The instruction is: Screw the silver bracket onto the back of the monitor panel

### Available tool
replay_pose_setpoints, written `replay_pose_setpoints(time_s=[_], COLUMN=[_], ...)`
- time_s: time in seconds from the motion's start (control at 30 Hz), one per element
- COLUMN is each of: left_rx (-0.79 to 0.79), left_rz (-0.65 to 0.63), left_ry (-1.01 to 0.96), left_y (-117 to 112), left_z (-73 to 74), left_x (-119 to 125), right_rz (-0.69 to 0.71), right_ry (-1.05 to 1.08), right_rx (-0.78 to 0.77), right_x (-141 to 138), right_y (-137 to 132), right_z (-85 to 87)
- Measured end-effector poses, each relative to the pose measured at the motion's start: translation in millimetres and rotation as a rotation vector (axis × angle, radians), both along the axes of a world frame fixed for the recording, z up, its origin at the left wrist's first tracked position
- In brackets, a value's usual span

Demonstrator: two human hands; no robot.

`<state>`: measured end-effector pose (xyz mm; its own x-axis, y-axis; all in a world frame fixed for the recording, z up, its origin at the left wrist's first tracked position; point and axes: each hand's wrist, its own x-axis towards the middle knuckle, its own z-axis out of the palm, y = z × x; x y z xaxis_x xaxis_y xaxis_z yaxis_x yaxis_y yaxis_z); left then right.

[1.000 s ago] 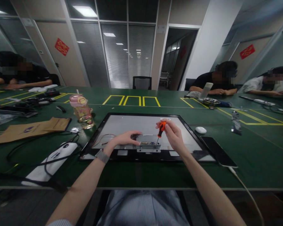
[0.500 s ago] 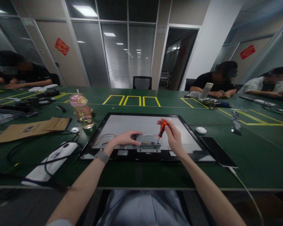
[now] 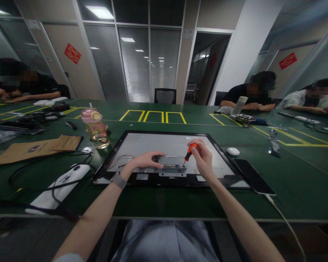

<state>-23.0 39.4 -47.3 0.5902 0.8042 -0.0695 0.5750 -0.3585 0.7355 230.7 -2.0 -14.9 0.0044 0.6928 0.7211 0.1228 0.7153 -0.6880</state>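
Note:
My right hand (image 3: 204, 157) is closed round the orange and black handle of a screwdriver (image 3: 190, 152). The shaft slants down to the right end of a metal bracket (image 3: 172, 174), where a small circuit board (image 3: 171, 166) shows. On the bracket's left end, my left hand (image 3: 147, 160) grips with thumb and fingers curved round it; the fingertips are partly hidden. Both rest over the near edge of a large flat display panel (image 3: 153, 142), pale grey with a black frame, lying on the green table (image 3: 158, 203). Thin wires (image 3: 123, 157) lie on the panel's left part.
To the left stand a pink-lidded bottle (image 3: 95, 127), a brown paper bag (image 3: 35, 150) and a white power strip (image 3: 58, 187) with black cables. A phone (image 3: 253, 175) on a white cable and a white earbud case (image 3: 233, 151) lie right. Other people sit across the table.
The screwdriver handle has tilted and dropped slightly to the right with my right hand, whose fingers have shifted on it. My left hand and the bracket have stayed put.

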Motion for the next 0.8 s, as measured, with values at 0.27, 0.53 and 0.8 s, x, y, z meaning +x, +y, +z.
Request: replay_pose_setpoints(time_s=[0.27,0.53,0.8], left_rx=[0.0,0.019,0.012], left_rz=[-0.006,-0.017,-0.016], left_ry=[-0.01,0.002,0.008], left_y=[-0.9,-0.6,-3.7], left_z=[0.8,0.7,5.5], left_x=[0.5,0.7,1.4], right_rz=[0.35,0.265,0.302], right_ry=[0.183,0.2,0.155], right_rx=[-0.19,-0.169,-0.164], right_x=[-0.6,-0.6,1.3], right_y=[8.5,10.5,11.1], right_z=[-5.8,-8.8,-4.1])
